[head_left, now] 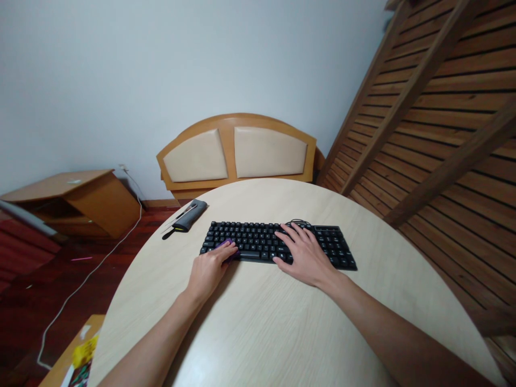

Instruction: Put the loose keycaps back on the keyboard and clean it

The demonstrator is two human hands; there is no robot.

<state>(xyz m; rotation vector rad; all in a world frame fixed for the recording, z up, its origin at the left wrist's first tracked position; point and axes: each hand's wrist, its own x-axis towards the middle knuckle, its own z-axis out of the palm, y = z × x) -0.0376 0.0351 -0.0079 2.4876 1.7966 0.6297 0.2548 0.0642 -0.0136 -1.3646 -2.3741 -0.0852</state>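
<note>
A black keyboard (258, 235) lies on the pale round table (258, 317). My left hand (212, 263) is closed on a small purple cloth (233, 252), pressed against the left part of the keys near the front edge. Most of the cloth is hidden under my fingers. Over the right-middle part of the keyboard, my right hand (304, 252) rests with its fingers spread and nothing held in it. Behind those fingers, a coiled black cable (300, 221) shows at the keyboard's back edge.
Left of the keyboard lie a grey pouch (191, 216) and thin brush-like tools (177, 221). A padded headboard (236, 145) stands beyond the table. Wooden slatted panels (435, 118) rise at the right. A white cord (92, 274) crosses the floor near a wooden cabinet (92, 199).
</note>
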